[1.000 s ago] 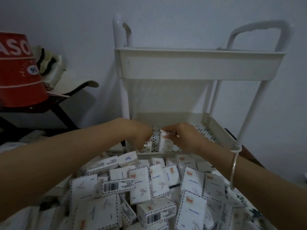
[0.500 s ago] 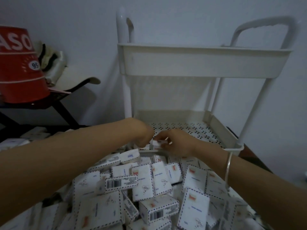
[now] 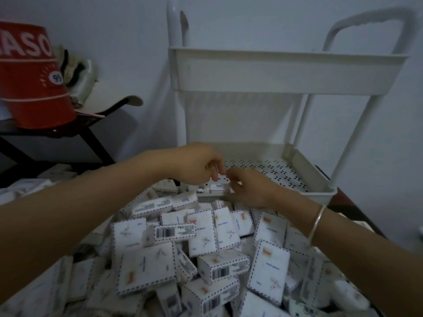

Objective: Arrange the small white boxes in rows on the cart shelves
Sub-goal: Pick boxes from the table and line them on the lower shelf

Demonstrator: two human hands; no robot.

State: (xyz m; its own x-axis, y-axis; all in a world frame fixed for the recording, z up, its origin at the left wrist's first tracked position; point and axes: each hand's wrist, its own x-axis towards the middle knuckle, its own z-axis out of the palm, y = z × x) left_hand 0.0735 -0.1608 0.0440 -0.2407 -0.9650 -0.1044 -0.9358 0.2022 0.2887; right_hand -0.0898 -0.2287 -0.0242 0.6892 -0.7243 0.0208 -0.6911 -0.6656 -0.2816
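Left hand (image 3: 196,168) and right hand (image 3: 249,188) curl over a small white box (image 3: 217,187) between them; knuckles hide whether either pinches it, cart shelf (image 3: 274,170) just beyond

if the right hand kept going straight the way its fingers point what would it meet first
Most likely the left hand: the right hand points left, its fingertips almost at the left's fingers, above a small white box. Depth is unclear.

Small white card boxes (image 3: 201,234): dk-blue dashed borders, red patch, black barcodes on some. White plastic cart (image 3: 288,72); its lower shelf (image 3: 274,172) has black dot-cluster pattern. Red round bucket (image 3: 32,88), white lettering & stripes. Thin silver bangle (image 3: 317,223). Pale grey-blue wall (image 3: 114,30).
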